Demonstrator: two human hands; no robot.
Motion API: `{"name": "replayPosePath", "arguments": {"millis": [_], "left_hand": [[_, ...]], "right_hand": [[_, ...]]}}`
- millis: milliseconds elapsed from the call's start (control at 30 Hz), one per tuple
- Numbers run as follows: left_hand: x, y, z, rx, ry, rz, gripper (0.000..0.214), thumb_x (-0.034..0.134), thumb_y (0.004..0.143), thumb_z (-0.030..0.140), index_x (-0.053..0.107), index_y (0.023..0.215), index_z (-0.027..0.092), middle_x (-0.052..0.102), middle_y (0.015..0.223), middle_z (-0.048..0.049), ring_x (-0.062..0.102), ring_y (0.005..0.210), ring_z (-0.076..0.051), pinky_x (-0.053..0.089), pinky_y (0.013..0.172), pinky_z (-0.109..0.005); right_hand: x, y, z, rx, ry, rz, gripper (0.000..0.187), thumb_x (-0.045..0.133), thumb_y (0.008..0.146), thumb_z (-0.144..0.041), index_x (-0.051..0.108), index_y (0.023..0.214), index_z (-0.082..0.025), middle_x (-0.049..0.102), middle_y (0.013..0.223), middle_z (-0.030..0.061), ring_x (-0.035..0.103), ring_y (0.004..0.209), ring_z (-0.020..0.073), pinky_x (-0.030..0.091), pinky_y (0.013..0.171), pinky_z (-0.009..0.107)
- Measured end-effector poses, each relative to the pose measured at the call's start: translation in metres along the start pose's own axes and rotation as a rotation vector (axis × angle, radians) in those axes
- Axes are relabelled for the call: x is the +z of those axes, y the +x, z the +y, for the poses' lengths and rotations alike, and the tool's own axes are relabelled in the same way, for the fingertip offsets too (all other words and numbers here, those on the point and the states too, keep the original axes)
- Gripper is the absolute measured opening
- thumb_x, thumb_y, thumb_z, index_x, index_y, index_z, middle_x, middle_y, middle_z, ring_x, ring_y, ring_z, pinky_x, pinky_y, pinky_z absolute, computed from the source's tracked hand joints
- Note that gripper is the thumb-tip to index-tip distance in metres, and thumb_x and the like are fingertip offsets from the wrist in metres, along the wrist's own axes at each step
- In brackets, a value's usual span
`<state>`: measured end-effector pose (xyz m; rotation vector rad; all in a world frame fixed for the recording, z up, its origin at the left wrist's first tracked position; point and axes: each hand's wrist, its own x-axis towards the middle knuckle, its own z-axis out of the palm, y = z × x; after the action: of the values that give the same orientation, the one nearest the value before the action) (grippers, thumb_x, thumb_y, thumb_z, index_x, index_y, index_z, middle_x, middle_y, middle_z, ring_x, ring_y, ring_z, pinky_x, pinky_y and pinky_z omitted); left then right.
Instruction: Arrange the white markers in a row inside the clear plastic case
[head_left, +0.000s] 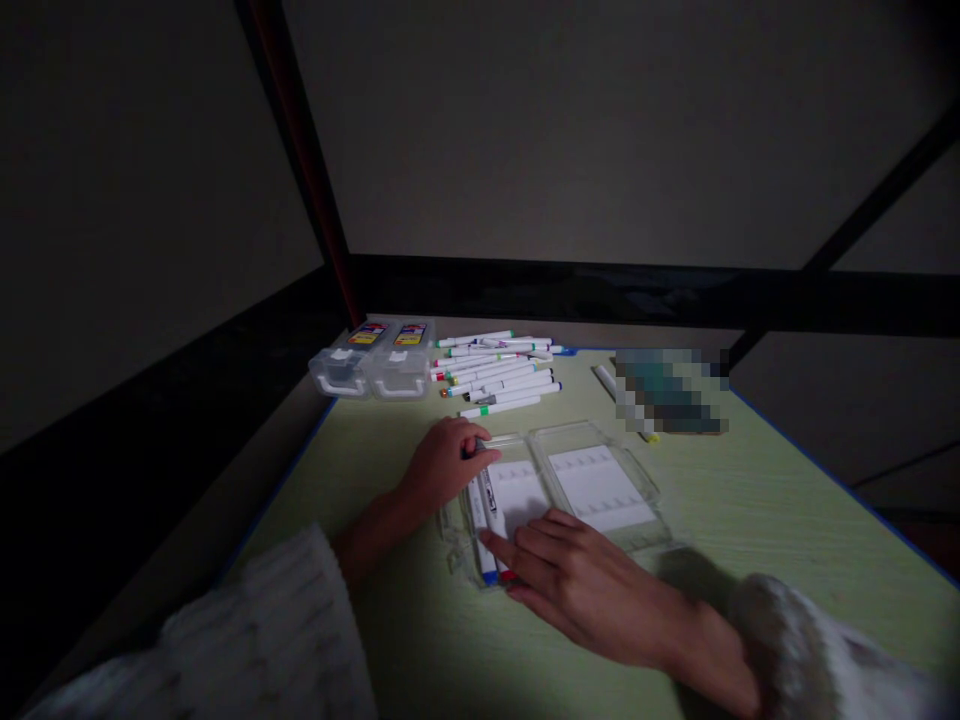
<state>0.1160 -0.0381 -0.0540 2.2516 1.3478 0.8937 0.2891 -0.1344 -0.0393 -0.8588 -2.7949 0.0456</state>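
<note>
An opened clear plastic case (654, 490) lies on the table in front of me, with white slotted inserts in both halves. In its left half, two white markers lie side by side: one with a blue end (480, 535) and one with a red end (490, 490). My left hand (444, 462) is at their far ends, thumb and fingers closed around the dark tip of a marker. At the near end, my right hand (574, 575) has its index finger on the red-ended marker and its thumb by the red end. Its other fingers are curled over the case.
Behind the case lies a loose pile of white markers (499, 372) with coloured ends. Two closed clear cases (403, 372) with yellow labels stand at the back left. A pixelated object (671, 392) and a yellow-ended marker (606, 382) lie at the right. The table (780, 500) has a blue edge.
</note>
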Motion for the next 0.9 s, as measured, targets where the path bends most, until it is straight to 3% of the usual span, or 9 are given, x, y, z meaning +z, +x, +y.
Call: {"name": "replayPosePath", "arguments": {"millis": [300,533,900], "left_hand": [[-0.0012,-0.0002,0.0021,0.032,0.038,-0.026,0.010,0.061,0.069,0.023,0.066,0.071,0.015,0.052,0.060,0.0006,0.047,0.063,-0.012,0.037,0.062,-0.024],[-0.0025,-0.0020,0.0059,0.047,0.090,-0.054,0.014,0.055,0.074,0.023,0.065,0.070,0.015,0.054,0.063,-0.0017,0.048,0.067,-0.014,0.037,0.065,-0.026],[0.0004,0.0009,0.0040,0.066,0.118,0.006,0.018,0.052,0.074,0.018,0.059,0.059,0.014,0.050,0.056,0.0000,0.045,0.060,-0.013,0.035,0.059,-0.024]], "right_hand": [[-0.0007,-0.0007,0.0000,-0.030,-0.027,-0.020,0.035,0.037,0.090,-0.024,0.042,0.124,-0.016,0.060,0.084,0.0047,0.055,0.075,0.0170,0.040,0.072,0.032],[-0.0003,-0.0007,-0.0008,-0.021,-0.012,-0.016,0.029,0.039,0.089,-0.023,0.047,0.117,-0.017,0.060,0.085,0.0034,0.054,0.077,0.0170,0.039,0.073,0.032],[-0.0034,0.0008,-0.0016,-0.029,-0.018,-0.022,0.026,0.037,0.090,-0.022,0.048,0.113,-0.016,0.060,0.085,0.0037,0.053,0.076,0.0165,0.038,0.071,0.031]]}}
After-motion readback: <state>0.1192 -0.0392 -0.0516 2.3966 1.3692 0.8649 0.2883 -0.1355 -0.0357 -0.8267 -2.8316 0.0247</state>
